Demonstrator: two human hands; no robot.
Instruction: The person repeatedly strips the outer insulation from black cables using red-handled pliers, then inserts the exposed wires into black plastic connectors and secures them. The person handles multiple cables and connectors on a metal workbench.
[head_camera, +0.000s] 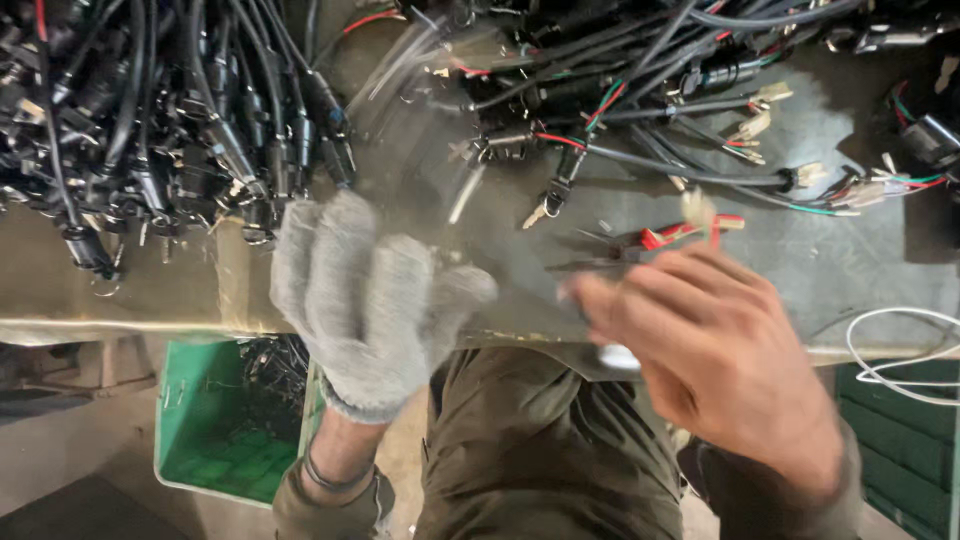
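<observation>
Two hands work over the worktop (120, 290): the gloved left hand (365, 300) lies apart and empty, the bare right hand (715, 345) seems clamped on a clear bag (440, 130), perhaps to receive the wire harnesses (640, 120) piled far behind.

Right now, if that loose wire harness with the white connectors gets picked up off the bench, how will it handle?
The wire harness will probably go floppy: its thin cables lie curved and slack. It is likely light, being slim wires and small white connectors. It may snag, since it crosses the neighbouring black cables on the bench.
</observation>
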